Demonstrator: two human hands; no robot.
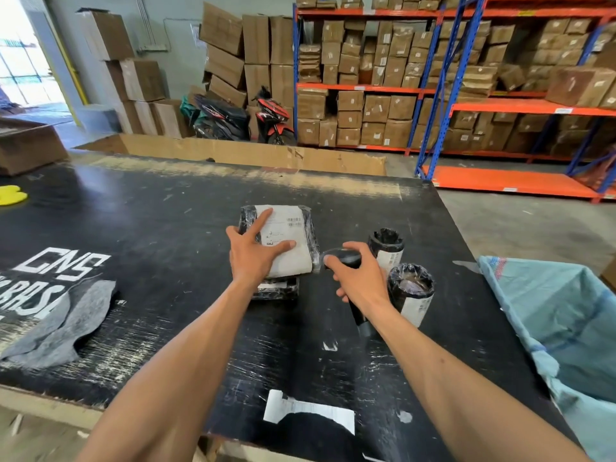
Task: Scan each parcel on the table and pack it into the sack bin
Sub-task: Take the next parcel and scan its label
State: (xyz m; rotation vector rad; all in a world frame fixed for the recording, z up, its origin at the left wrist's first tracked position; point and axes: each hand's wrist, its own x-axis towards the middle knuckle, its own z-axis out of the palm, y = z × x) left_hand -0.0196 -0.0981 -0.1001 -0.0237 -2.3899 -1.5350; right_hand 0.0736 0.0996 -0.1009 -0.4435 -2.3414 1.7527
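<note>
A flat black-wrapped parcel [293, 228] with a white label lies in the middle of the black table [150, 228]. My left hand [255, 253] rests on it with straight, spread fingers. Beneath it sits a second flat black parcel [278, 288], mostly hidden. My right hand [358, 278] grips a black handheld scanner [346, 258], its head close to the top parcel's right edge. Two cylindrical black-wrapped parcels stand just right of the scanner, one farther back [388, 246] and one nearer [413, 293]. The light-blue sack bin [563, 328] hangs open at the table's right side.
A grey cloth [56, 325] lies at the table's left. A torn white label [306, 410] is stuck near the front edge, and something yellow [11, 195] sits far left. A large open cardboard box [233, 153] stands behind the table; shelving with cartons fills the right background.
</note>
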